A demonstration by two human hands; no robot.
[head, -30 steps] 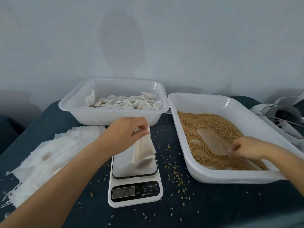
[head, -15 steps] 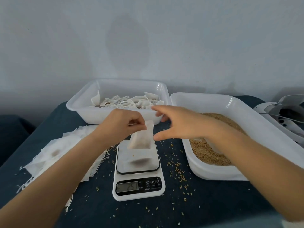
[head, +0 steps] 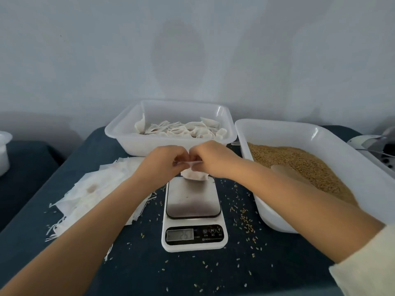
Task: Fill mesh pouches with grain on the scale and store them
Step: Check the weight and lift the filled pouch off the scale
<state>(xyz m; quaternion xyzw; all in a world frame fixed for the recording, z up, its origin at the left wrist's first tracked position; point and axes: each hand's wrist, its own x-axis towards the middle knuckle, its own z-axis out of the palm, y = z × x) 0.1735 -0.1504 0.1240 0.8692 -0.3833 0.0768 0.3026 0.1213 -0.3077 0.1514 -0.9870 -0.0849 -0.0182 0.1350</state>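
A small white mesh pouch (head: 194,174) with grain in it stands at the far edge of the scale (head: 193,212). My left hand (head: 163,162) and my right hand (head: 210,158) meet over it, and both pinch its top edge with curled fingers. The scale's display reads about 25. A white tub (head: 352,167) of brown grain (head: 303,165) sits to the right, with a translucent scoop (head: 287,170) lying in the grain. Behind the scale, a second white tub (head: 128,142) holds several filled pouches (head: 181,130).
A pile of flat empty pouches (head: 92,189) lies on the dark blue cloth (head: 149,274) to the left of the scale. Loose grains are scattered around the scale. A white device (head: 372,144) sits at the far right, a white container (head: 4,150) at the far left.
My right hand left the scoop in the grain tub and came across to the pouch. Both hands now pinch the pouch's top, where before only the left held it.
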